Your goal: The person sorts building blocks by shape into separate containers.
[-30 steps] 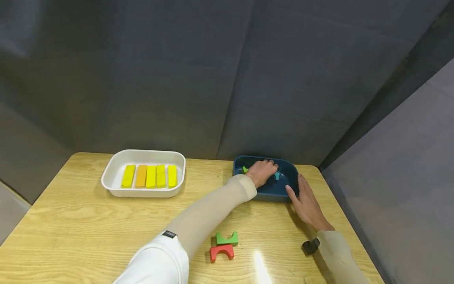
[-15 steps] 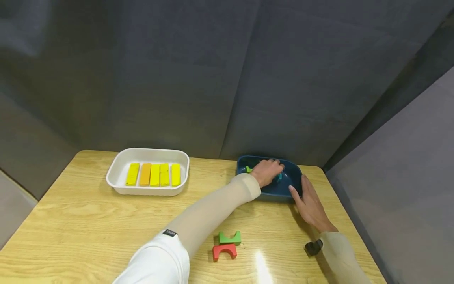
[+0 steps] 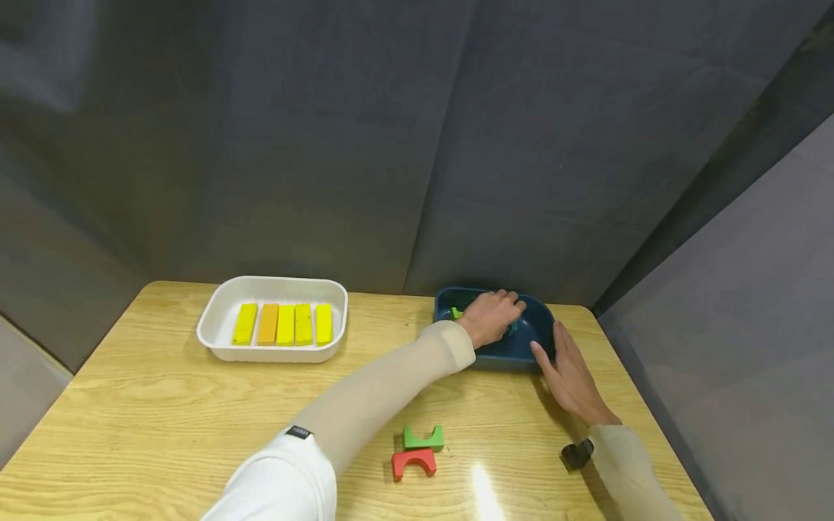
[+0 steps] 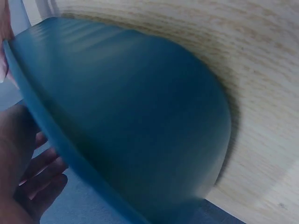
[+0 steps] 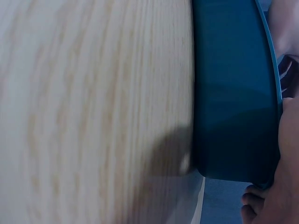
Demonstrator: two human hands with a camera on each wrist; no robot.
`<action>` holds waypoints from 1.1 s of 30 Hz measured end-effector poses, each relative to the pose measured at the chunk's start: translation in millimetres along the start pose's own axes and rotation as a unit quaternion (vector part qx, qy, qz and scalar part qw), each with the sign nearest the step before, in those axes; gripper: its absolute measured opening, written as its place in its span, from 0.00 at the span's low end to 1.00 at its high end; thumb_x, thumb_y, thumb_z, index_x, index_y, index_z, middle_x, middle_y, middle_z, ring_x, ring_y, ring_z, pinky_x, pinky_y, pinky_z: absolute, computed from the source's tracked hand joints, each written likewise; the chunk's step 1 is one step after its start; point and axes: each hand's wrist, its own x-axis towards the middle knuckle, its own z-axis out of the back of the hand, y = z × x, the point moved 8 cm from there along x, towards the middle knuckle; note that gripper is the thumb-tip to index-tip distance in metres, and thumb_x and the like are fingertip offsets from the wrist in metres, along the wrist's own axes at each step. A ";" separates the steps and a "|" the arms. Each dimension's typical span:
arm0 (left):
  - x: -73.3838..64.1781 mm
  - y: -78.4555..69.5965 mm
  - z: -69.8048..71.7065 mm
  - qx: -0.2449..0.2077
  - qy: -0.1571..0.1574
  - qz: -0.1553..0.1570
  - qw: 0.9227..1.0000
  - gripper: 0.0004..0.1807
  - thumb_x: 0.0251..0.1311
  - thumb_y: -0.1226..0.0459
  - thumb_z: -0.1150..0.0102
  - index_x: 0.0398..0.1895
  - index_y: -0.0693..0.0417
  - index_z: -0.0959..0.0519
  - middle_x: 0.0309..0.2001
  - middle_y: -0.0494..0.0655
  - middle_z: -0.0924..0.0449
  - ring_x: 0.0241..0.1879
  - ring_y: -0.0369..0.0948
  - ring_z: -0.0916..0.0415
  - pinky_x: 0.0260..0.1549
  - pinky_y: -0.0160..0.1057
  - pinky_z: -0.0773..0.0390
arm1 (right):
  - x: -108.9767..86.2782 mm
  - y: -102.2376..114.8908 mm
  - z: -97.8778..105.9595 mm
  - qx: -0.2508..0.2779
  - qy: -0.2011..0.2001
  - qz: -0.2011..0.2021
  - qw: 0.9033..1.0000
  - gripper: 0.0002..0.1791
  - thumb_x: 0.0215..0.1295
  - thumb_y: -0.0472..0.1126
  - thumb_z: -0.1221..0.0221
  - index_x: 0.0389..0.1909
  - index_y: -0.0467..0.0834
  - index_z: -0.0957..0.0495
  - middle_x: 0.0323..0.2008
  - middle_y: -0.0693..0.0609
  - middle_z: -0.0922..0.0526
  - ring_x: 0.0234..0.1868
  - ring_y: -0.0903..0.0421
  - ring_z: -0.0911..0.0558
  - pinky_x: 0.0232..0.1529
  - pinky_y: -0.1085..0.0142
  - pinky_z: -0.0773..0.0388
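My left hand (image 3: 490, 318) reaches over the near rim into the dark blue bin (image 3: 504, 357), its fingers bent downward inside. A teal block (image 3: 514, 326) shows just beside these fingers, and a bright green block (image 3: 455, 312) peeks out left of the hand. The left hand's underside is hidden, so I cannot tell whether it pinches a block. In the left wrist view, that hand's fingers (image 4: 46, 175) show beyond the rim. My right hand (image 3: 573, 383) holds the bin's right near corner, thumb at the inner side of the rim, fingers along the outer wall.
A white bin (image 3: 267, 354) stands at the back left, with several yellow blocks (image 3: 285, 325) and an orange block (image 3: 267, 323) in a row. Nearer on the wooden table (image 3: 163, 427), a green arch block (image 3: 423, 441) lies against a red arch block (image 3: 414, 460). Grey curtain (image 3: 313, 145) hangs behind.
The left hand's fingers have shifted slightly to the right inside the blue bin, covering more of the teal block. The right hand stays at its corner. The head view has moved a little.
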 end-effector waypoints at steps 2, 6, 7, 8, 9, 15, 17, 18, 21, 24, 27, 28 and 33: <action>-1.9 1.0 3.1 0.001 -0.003 -0.002 1.000 0.25 0.78 0.55 0.38 0.74 0.44 0.24 0.65 0.43 0.20 0.59 0.38 0.21 0.59 0.34 0.19 | 0.4 -0.2 -0.8 -0.001 0.001 -0.001 1.000 0.49 0.87 0.63 0.58 0.85 0.31 0.64 0.85 0.29 0.62 0.84 0.27 0.56 0.79 0.30 0.55; -7.5 2.1 11.0 -0.008 -0.005 -0.004 1.000 0.26 0.78 0.54 0.37 0.75 0.44 0.24 0.66 0.43 0.21 0.60 0.38 0.21 0.59 0.33 0.19 | 1.1 -1.2 -1.9 0.000 0.004 -0.004 1.000 0.49 0.87 0.64 0.59 0.85 0.31 0.65 0.85 0.29 0.63 0.84 0.27 0.57 0.79 0.30 0.55; -9.3 2.3 13.5 -0.011 -0.005 -0.005 1.000 0.26 0.78 0.53 0.37 0.75 0.44 0.25 0.67 0.43 0.21 0.61 0.38 0.21 0.59 0.33 0.19 | 1.2 -1.3 -2.1 0.000 0.004 -0.003 1.000 0.49 0.87 0.64 0.59 0.85 0.31 0.65 0.85 0.29 0.63 0.84 0.27 0.57 0.79 0.30 0.55; -11.1 2.5 16.0 -0.014 -0.004 -0.007 1.000 0.27 0.78 0.53 0.37 0.75 0.44 0.25 0.67 0.44 0.22 0.61 0.38 0.21 0.60 0.33 0.19 | 1.4 -1.4 -2.0 0.001 0.004 -0.003 1.000 0.49 0.87 0.64 0.59 0.85 0.31 0.65 0.85 0.29 0.63 0.84 0.27 0.57 0.79 0.30 0.55; -13.1 2.6 19.1 -0.016 -0.003 -0.009 1.000 0.27 0.77 0.52 0.37 0.76 0.44 0.25 0.68 0.44 0.22 0.62 0.38 0.21 0.60 0.33 0.19 | 1.6 -1.5 -1.8 0.001 0.004 -0.003 1.000 0.49 0.87 0.64 0.59 0.86 0.31 0.65 0.85 0.29 0.63 0.84 0.27 0.57 0.79 0.30 0.55; -27.7 4.4 41.8 -0.018 -0.015 -0.023 0.999 0.29 0.78 0.49 0.39 0.78 0.44 0.27 0.69 0.44 0.23 0.62 0.38 0.21 0.59 0.32 0.20 | 2.6 -2.7 -0.7 -0.002 0.000 0.001 1.000 0.49 0.87 0.63 0.59 0.86 0.31 0.65 0.85 0.28 0.61 0.84 0.27 0.56 0.79 0.30 0.55; -34.1 4.6 49.7 -0.017 -0.026 -0.031 0.999 0.30 0.79 0.49 0.40 0.78 0.45 0.28 0.69 0.44 0.23 0.62 0.38 0.21 0.59 0.31 0.20 | 2.9 -3.3 -0.3 -0.004 0.000 0.002 1.000 0.49 0.87 0.63 0.58 0.86 0.31 0.65 0.85 0.27 0.61 0.84 0.27 0.56 0.79 0.30 0.54; -37.9 4.5 53.7 -0.018 -0.031 -0.036 0.999 0.29 0.79 0.49 0.40 0.78 0.45 0.28 0.69 0.44 0.23 0.61 0.38 0.21 0.58 0.31 0.20 | 2.9 -3.5 -0.3 -0.004 0.000 0.002 1.000 0.49 0.87 0.63 0.58 0.86 0.31 0.65 0.85 0.27 0.61 0.84 0.27 0.56 0.79 0.30 0.54; -51.7 4.6 65.3 -0.024 -0.049 -0.048 0.997 0.29 0.79 0.50 0.40 0.78 0.46 0.28 0.69 0.45 0.23 0.61 0.38 0.20 0.58 0.31 0.20 | 2.9 -3.7 -0.2 -0.003 -0.001 0.001 1.000 0.49 0.87 0.63 0.58 0.86 0.31 0.65 0.85 0.27 0.61 0.84 0.27 0.56 0.79 0.30 0.55; -67.7 3.8 77.7 -0.038 -0.063 -0.063 0.995 0.29 0.79 0.50 0.39 0.78 0.47 0.27 0.70 0.47 0.23 0.63 0.40 0.20 0.61 0.32 0.21 | 2.5 -3.9 -0.7 -0.004 0.000 0.001 1.000 0.49 0.87 0.63 0.58 0.86 0.32 0.66 0.85 0.28 0.62 0.84 0.27 0.56 0.79 0.30 0.55; -83.8 3.7 91.0 -0.044 -0.080 -0.078 0.993 0.29 0.79 0.50 0.39 0.77 0.48 0.27 0.70 0.47 0.23 0.63 0.41 0.20 0.63 0.33 0.21 | 2.0 -3.4 -0.7 -0.006 0.002 0.003 1.000 0.49 0.87 0.63 0.58 0.86 0.32 0.66 0.85 0.28 0.62 0.84 0.27 0.56 0.79 0.30 0.55; -88.6 3.8 95.1 -0.045 -0.085 -0.082 0.992 0.29 0.79 0.50 0.39 0.77 0.48 0.26 0.70 0.47 0.22 0.63 0.41 0.20 0.63 0.33 0.21 | 1.9 -3.0 -0.5 -0.006 0.003 0.003 1.000 0.49 0.87 0.63 0.58 0.86 0.32 0.66 0.85 0.28 0.62 0.84 0.27 0.56 0.79 0.29 0.55; -113.7 4.6 108.2 -0.040 -0.102 -0.089 0.990 0.28 0.78 0.50 0.38 0.75 0.48 0.25 0.67 0.47 0.21 0.60 0.40 0.18 0.59 0.33 0.19 | 2.0 -1.3 0.8 -0.004 0.001 0.004 1.000 0.49 0.87 0.63 0.58 0.86 0.31 0.65 0.85 0.28 0.60 0.84 0.26 0.55 0.79 0.29 0.55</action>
